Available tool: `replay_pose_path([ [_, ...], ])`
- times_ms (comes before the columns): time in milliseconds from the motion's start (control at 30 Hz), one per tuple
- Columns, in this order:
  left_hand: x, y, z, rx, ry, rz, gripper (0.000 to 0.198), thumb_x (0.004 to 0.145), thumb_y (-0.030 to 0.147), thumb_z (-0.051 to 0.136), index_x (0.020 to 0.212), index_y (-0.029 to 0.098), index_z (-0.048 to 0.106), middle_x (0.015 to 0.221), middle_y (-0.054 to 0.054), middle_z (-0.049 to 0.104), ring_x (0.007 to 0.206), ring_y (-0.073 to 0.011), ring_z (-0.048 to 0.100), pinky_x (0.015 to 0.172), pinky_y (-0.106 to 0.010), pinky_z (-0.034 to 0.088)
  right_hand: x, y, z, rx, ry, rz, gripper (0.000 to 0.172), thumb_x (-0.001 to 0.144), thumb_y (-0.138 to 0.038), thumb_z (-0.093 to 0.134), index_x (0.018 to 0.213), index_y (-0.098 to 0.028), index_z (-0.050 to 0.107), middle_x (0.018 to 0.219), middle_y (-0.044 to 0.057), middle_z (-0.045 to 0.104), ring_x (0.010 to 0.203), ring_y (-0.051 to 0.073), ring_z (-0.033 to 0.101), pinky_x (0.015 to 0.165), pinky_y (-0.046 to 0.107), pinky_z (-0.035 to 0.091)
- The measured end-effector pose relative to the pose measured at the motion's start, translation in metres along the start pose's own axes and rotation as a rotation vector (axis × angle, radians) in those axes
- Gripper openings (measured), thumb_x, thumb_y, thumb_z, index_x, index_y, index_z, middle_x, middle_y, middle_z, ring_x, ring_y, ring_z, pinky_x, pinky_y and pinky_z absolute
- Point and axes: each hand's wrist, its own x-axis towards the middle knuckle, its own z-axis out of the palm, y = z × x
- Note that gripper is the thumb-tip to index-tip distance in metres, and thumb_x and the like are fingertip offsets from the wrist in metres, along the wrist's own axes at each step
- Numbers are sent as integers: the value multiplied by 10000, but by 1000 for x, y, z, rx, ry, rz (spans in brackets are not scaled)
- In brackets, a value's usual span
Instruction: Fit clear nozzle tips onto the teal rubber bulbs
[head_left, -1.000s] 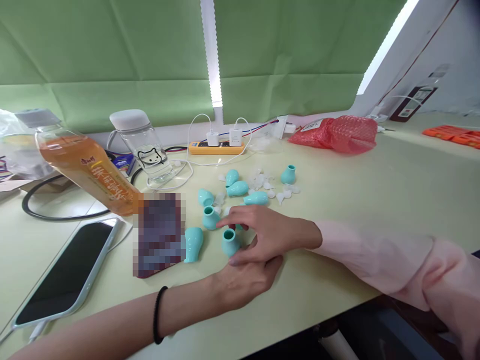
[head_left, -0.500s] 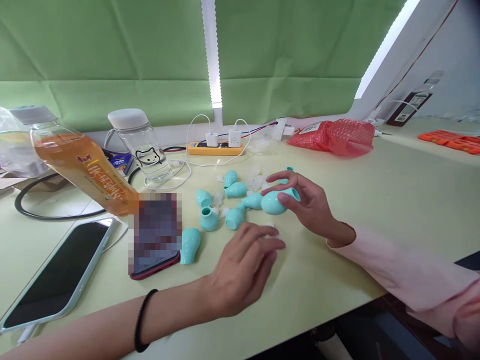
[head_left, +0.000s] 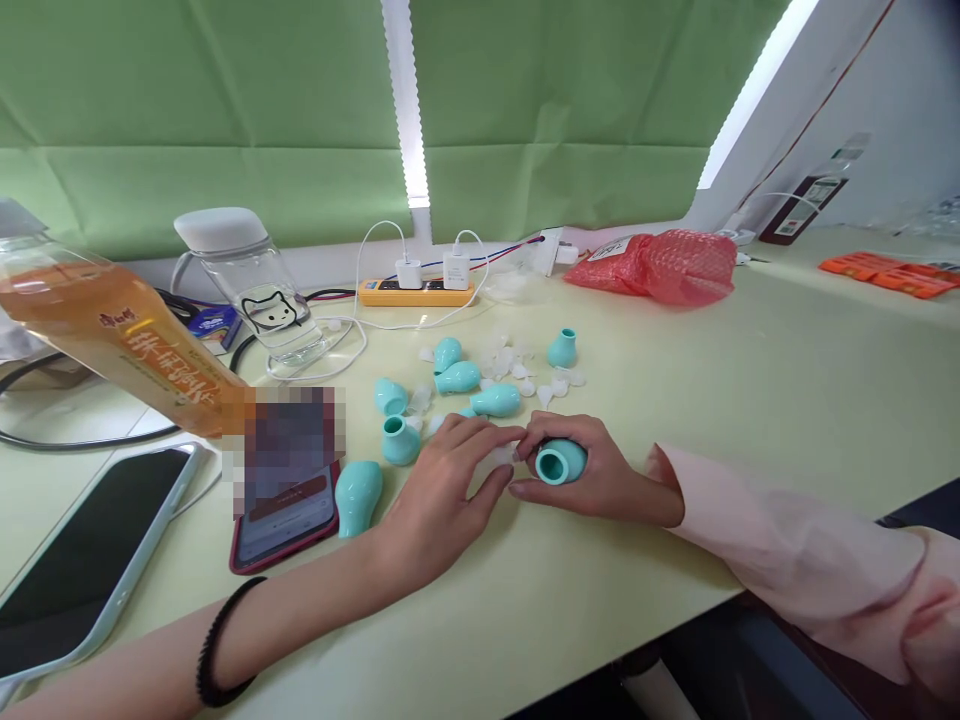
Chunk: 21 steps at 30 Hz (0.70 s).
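My right hand (head_left: 600, 470) is wrapped round a teal vase-shaped bulb (head_left: 570, 458), its round open mouth facing me. To its left, my left hand (head_left: 442, 490) pinches a small translucent white piece (head_left: 504, 455) between thumb and fingers. The fingertips of both hands come close together at this piece; whether the right fingers touch it I cannot tell. Beyond my hands lie more teal bulbs (head_left: 495, 400), several on their sides. Another bulb (head_left: 562, 349) stands upright behind the right hand. Loose translucent pieces (head_left: 506, 360) are scattered among them.
Left of the bulbs lie a phone with a red case (head_left: 289, 530) and a pale-cased phone (head_left: 90, 550). An orange drink bottle (head_left: 142, 340) and a clear cup (head_left: 262, 300) stand behind. A yellow power strip (head_left: 416, 292) and red bubble wrap (head_left: 660, 268) lie at the back.
My right hand has come down and left, turning the bulb's mouth towards me. My left hand has moved up to meet it. The upright bulb behind is now uncovered, and the view has shifted slightly.
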Motion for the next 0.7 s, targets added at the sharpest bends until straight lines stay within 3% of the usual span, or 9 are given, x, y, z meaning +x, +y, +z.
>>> replay_pose_path([
  [200, -2, 9, -3, -204, 202, 30, 139, 766, 111, 481, 867, 187, 539, 887, -36, 547, 888, -158, 503, 782, -329, 436, -4, -7, 0, 94, -26, 97, 212, 630, -139, 552, 757, -186, 389, 644, -42, 392, 558, 74, 371, 502, 202, 343],
  [300, -4, 13, -2, -417, 263, -39, 46, 734, 126, 529, 718, 166, 513, 836, -32, 542, 844, -151, 523, 730, -300, 479, -4, -11, 0, 150, -91, 130, 246, 625, -111, 519, 803, -193, 370, 669, -41, 369, 555, 68, 350, 480, 192, 324],
  [367, -4, 16, -2, -532, 297, -88, 103, 718, 125, 547, 645, 158, 482, 813, -28, 531, 816, -141, 530, 681, -269, 497, -3, -12, 0, 181, -127, 145, 229, 641, -128, 515, 805, -191, 369, 674, -40, 367, 548, 64, 346, 473, 188, 322],
  [467, -2, 18, -4, -671, 370, -121, 94, 701, 123, 562, 714, 165, 480, 807, -17, 513, 777, -127, 534, 636, -244, 505, -2, -10, 2, 171, -170, 179, 168, 678, -195, 529, 781, -182, 396, 654, -39, 390, 541, 63, 362, 479, 190, 336],
  [567, 2, 18, -5, -756, 343, -189, 159, 696, 157, 569, 835, 163, 492, 818, -24, 522, 759, -132, 542, 636, -262, 511, -3, -7, 5, 111, -154, 196, 175, 678, -256, 555, 765, -178, 425, 661, -31, 427, 563, 73, 392, 501, 199, 359],
  [700, 5, 12, -7, -746, 256, -295, 152, 661, 200, 616, 783, 137, 550, 780, -24, 560, 766, -140, 552, 665, -265, 506, -5, -4, 8, 62, -46, 156, 179, 668, -259, 555, 757, -185, 420, 651, -33, 431, 559, 77, 397, 492, 197, 363],
])
